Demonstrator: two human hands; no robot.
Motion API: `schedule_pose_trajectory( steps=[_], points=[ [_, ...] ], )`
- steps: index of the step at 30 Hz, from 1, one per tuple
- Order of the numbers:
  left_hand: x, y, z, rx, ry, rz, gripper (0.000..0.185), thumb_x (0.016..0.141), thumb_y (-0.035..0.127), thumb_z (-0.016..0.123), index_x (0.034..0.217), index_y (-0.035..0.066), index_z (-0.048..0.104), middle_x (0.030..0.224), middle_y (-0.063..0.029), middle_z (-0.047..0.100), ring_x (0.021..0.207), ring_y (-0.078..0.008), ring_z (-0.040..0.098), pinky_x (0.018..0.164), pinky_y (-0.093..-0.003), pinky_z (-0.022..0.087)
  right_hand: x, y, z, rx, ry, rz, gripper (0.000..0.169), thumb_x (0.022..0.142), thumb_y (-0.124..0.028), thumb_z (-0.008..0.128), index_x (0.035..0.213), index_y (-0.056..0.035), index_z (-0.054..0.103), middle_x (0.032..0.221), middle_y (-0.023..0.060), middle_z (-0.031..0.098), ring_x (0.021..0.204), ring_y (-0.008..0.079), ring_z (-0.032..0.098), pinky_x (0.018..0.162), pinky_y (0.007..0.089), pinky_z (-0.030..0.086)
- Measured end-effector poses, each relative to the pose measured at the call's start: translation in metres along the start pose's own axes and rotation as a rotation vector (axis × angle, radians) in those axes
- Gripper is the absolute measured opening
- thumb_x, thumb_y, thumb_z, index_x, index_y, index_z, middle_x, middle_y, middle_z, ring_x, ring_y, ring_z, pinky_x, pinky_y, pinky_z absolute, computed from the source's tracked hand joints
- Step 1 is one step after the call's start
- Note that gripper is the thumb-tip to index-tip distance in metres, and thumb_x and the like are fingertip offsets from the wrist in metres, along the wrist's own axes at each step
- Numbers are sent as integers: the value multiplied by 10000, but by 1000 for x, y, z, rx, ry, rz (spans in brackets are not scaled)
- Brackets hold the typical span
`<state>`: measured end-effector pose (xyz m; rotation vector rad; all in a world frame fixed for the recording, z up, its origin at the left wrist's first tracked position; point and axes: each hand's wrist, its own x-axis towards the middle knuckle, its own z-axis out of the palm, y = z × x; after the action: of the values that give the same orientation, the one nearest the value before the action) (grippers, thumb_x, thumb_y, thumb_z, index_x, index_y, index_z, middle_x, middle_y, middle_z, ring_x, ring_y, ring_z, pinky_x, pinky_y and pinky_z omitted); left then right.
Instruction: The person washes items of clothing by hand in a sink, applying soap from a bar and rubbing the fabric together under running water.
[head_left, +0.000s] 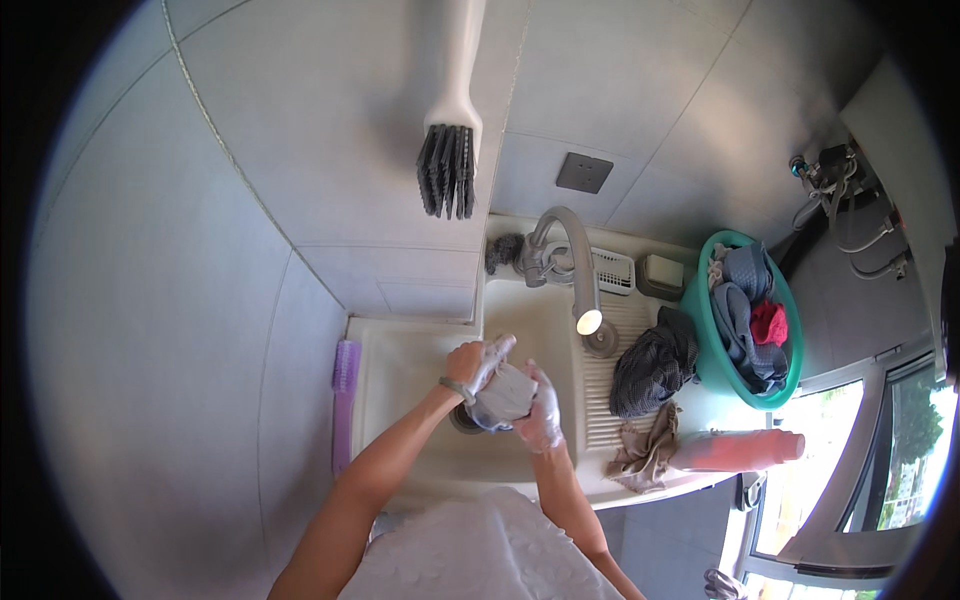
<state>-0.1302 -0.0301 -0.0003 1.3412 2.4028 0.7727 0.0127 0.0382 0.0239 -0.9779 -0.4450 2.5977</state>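
Note:
Over the basin of a cream laundry sink, a wet, soapy light-colored cloth is bunched between my two hands. My left hand grips it from the left, lather on the fingers and a band around the wrist. On the other side, my right hand holds the cloth's right edge, foam covering the fingers and palm. Part of the sink drain shows beneath the cloth. Above and to the right arches a metal faucet, its spout away from the cloth. The cloth's underside is hidden.
A dark garment and a brown cloth lie on the ribbed washboard. Beyond stand a teal tub of clothes and a pink bottle. A purple brush rests along the left rim; another brush hangs above.

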Motion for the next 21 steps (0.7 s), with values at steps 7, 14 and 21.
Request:
schedule_pose_trajectory(
  steps=[7,14,21],
  points=[
    [-30,-14,-34,-1091,-245,-136,282,861,301,704,872,23,659,785,32,606,716,-49,518,630,-225,422,-20,-30,-5,-360,-210,-95,226,945,-195,564,1038,2,625,995,97,665,936,198,627,889,342,476],
    [-42,-3,-39,-1388,-108,-163,244,929,289,639,939,45,639,866,39,567,814,-52,514,742,-217,423,-27,-26,-12,-304,-286,-113,176,943,-109,571,1056,9,635,965,45,660,911,134,616,840,282,482],
    [-46,4,-46,-1467,-110,-221,227,933,293,633,914,67,625,846,46,553,788,-39,493,721,-213,411,-34,-22,-1,-226,-326,-123,272,945,-160,559,1132,35,590,1054,88,656,967,175,633,861,317,503]
  ],
)
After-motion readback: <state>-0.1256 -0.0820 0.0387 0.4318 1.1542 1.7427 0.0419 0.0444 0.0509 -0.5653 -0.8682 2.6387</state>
